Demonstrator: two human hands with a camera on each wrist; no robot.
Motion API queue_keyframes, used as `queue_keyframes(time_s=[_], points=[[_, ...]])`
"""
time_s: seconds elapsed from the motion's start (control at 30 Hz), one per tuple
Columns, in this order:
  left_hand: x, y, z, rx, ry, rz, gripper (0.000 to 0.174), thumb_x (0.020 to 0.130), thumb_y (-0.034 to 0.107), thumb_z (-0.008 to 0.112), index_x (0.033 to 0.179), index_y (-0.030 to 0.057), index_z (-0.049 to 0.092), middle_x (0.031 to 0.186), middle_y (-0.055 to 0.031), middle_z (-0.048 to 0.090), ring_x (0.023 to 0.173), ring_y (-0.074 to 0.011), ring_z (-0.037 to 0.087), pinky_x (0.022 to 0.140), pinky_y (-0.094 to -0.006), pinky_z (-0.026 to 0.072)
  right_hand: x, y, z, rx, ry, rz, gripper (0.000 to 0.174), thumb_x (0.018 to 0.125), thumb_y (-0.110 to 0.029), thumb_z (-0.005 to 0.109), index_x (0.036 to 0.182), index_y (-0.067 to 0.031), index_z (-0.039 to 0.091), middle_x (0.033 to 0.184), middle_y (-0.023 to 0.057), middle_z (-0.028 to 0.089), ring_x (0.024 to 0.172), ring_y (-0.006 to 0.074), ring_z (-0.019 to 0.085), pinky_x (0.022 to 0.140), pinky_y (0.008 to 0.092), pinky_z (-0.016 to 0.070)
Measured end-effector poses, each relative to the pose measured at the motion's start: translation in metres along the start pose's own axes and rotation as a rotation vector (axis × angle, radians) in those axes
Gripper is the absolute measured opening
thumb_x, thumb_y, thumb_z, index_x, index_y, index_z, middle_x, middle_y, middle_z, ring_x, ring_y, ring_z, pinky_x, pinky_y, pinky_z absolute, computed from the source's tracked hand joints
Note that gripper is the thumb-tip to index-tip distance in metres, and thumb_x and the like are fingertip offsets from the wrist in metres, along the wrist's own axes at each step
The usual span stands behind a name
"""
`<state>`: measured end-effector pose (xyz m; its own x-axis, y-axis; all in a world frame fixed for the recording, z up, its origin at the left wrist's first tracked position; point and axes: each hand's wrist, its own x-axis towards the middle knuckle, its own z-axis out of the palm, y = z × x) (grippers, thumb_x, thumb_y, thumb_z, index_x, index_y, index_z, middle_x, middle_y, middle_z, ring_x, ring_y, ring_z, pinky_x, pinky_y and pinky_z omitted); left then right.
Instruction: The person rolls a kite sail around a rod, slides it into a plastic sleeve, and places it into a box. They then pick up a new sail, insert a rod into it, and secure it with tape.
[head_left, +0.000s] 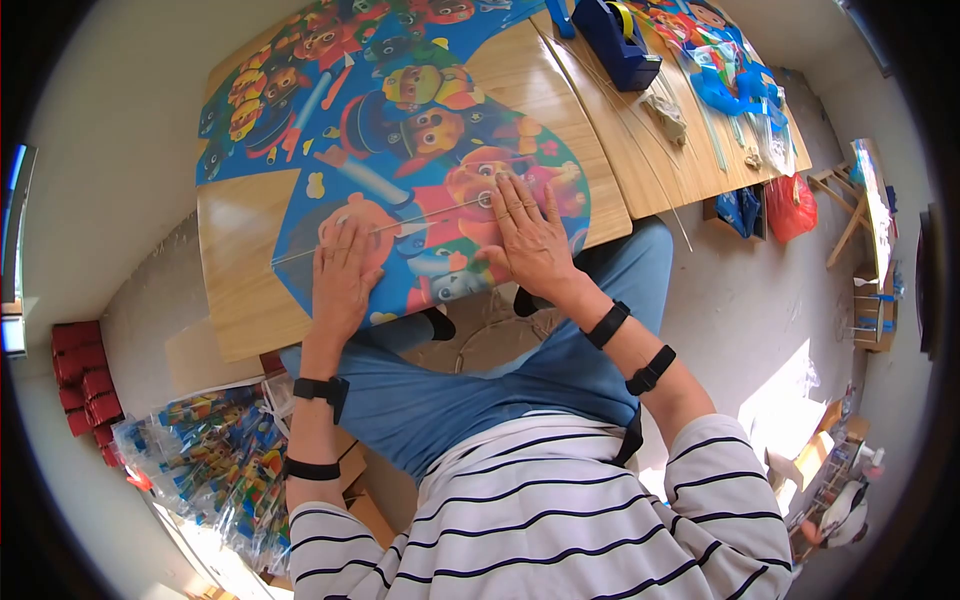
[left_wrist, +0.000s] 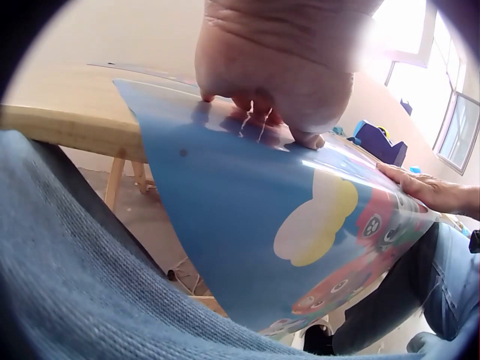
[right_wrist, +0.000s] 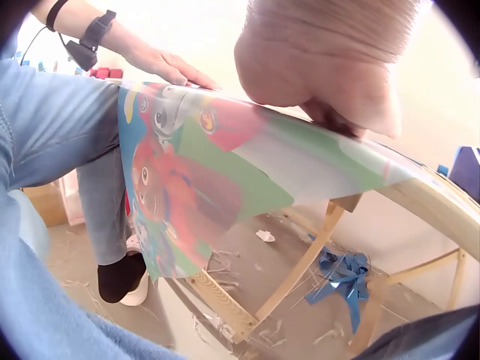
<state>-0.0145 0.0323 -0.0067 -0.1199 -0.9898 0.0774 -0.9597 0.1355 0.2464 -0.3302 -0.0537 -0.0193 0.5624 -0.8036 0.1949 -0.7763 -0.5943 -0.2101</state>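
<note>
A large printed cartoon kite sheet (head_left: 420,150) lies on a wooden table (head_left: 235,270), its near edge hanging over the front toward my lap. A thin rod (head_left: 420,218) runs across the sheet between my hands. My left hand (head_left: 343,272) lies flat on the sheet with straight fingers, at the rod's left part. My right hand (head_left: 530,235) presses flat on the sheet at the rod's right end. The left wrist view shows the left hand (left_wrist: 274,64) on the blue sheet (left_wrist: 255,217). In the right wrist view the right hand (right_wrist: 330,60) rests on the sheet (right_wrist: 195,172).
A blue tape dispenser (head_left: 617,40) and thin sticks (head_left: 640,130) lie on the table's far right, with more printed sheets (head_left: 720,50). Bagged kites (head_left: 210,460) and red rolls (head_left: 85,385) are on the floor at left. A red bag (head_left: 790,205) sits under the table at right.
</note>
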Motion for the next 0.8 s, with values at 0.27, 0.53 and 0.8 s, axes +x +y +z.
queue_keyframes(time_s=[0.27,0.53,0.8], points=[[-0.002,-0.002,0.002,-0.013,0.016,-0.016,0.072,0.092,0.026,0.068,0.156,0.012,0.038,0.163,-0.0087,0.034,0.153,-0.0303,0.025,0.122,-0.0522,0.0213,-0.007,0.036,-0.003,-0.173,0.011,0.26,0.086,0.096,-0.06,0.052,0.151,0.0045,0.039,0.161,0.0229,0.033,0.153,0.0361,0.024,0.122,0.0607,0.0092],[0.002,0.013,-0.003,-0.031,0.095,-0.046,0.07,0.09,0.022,0.07,0.153,0.0099,0.042,0.16,-0.0084,0.038,0.151,-0.0312,0.028,0.123,-0.0551,0.0182,0.04,-0.052,-0.01,0.025,0.058,-0.116,0.083,0.095,-0.058,0.054,0.149,0.0029,0.042,0.158,0.0183,0.039,0.151,0.0353,0.027,0.122,0.0602,0.0142],[-0.001,0.002,0.016,-0.048,0.082,-0.003,0.071,0.094,0.034,0.064,0.157,0.0162,0.038,0.164,-0.0028,0.033,0.154,-0.0243,0.025,0.123,-0.059,0.0116,0.059,-0.103,0.04,0.157,-0.054,-0.289,0.086,0.092,-0.056,0.059,0.154,-0.0008,0.037,0.163,0.0157,0.032,0.153,0.0311,0.026,0.122,0.0593,0.0162]])
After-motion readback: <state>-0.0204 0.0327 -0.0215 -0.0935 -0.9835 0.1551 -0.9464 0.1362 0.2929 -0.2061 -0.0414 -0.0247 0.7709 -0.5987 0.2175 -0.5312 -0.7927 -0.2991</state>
